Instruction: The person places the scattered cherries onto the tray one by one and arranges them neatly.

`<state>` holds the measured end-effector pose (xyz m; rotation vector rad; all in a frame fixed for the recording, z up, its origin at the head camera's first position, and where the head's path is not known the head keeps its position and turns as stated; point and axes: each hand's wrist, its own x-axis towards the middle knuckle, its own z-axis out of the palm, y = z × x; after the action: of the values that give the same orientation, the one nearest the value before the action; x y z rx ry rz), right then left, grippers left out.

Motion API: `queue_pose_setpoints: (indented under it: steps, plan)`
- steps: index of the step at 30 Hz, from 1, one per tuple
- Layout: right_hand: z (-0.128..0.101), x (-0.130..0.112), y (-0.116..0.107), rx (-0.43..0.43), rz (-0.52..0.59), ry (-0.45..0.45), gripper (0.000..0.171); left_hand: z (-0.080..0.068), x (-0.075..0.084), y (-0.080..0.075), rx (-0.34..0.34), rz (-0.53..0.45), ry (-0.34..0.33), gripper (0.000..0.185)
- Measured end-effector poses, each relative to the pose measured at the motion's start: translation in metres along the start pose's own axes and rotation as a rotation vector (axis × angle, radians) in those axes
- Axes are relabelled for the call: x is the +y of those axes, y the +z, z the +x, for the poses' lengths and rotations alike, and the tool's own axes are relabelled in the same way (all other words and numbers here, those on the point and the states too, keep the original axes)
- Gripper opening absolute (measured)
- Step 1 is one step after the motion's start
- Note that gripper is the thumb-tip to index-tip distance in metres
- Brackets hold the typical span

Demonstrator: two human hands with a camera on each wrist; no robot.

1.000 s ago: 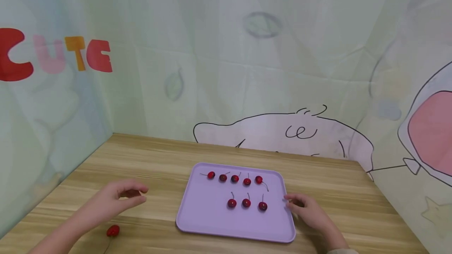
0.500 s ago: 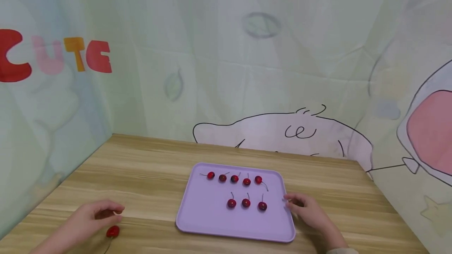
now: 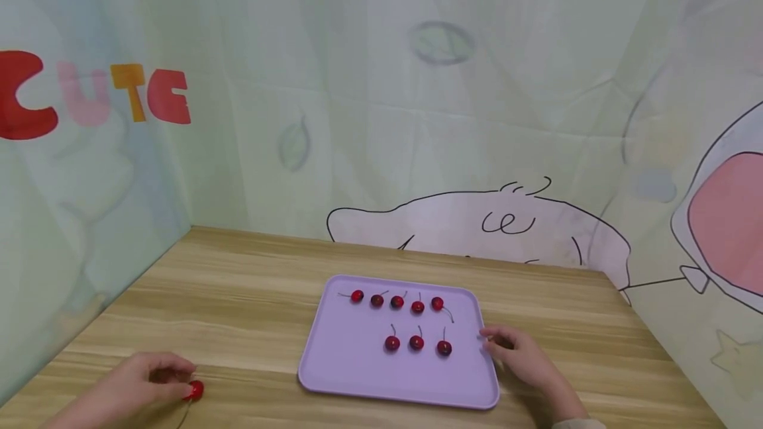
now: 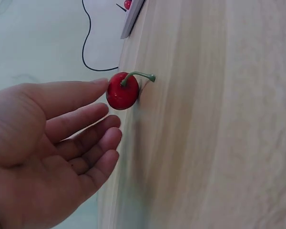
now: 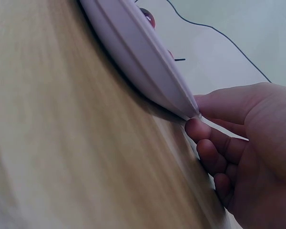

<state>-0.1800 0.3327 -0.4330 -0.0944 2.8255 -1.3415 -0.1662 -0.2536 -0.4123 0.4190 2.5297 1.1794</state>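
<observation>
A red cherry with a thin stem lies on the wooden table at the left. My left hand is right at it, the thumb tip by the fruit and the other fingers loosely bent. In the left wrist view the cherry appears just beyond the thumb tip of the left hand, not gripped between the fingers. The purple tray lies to the right. My right hand pinches its right rim between thumb and index finger; the right wrist view shows the tray's edge close up.
On the tray sits a back row of several cherries, with a cherry among them, and a front row of three, including a middle cherry. The wooden table meets a printed curtain at its back and left edges.
My left hand has come down and to the left, from above the table to the loose cherry. The right hand stays at the tray's rim, and the tray has not moved.
</observation>
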Motion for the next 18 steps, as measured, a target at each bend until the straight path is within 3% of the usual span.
queue_pose_setpoints:
  steps: [8, 18]
  plan:
    - [-0.0001, 0.0010, 0.0000, 0.005, -0.001, 0.007, 0.031, 0.0028, -0.0036, 0.0026, -0.052, -0.083, -0.032, 0.037]
    - [0.0005, 0.0002, 0.0008, -0.001, 0.001, 0.007, 0.032, 0.0069, -0.0061, 0.0079, -0.032, -0.051, -0.016, 0.031]
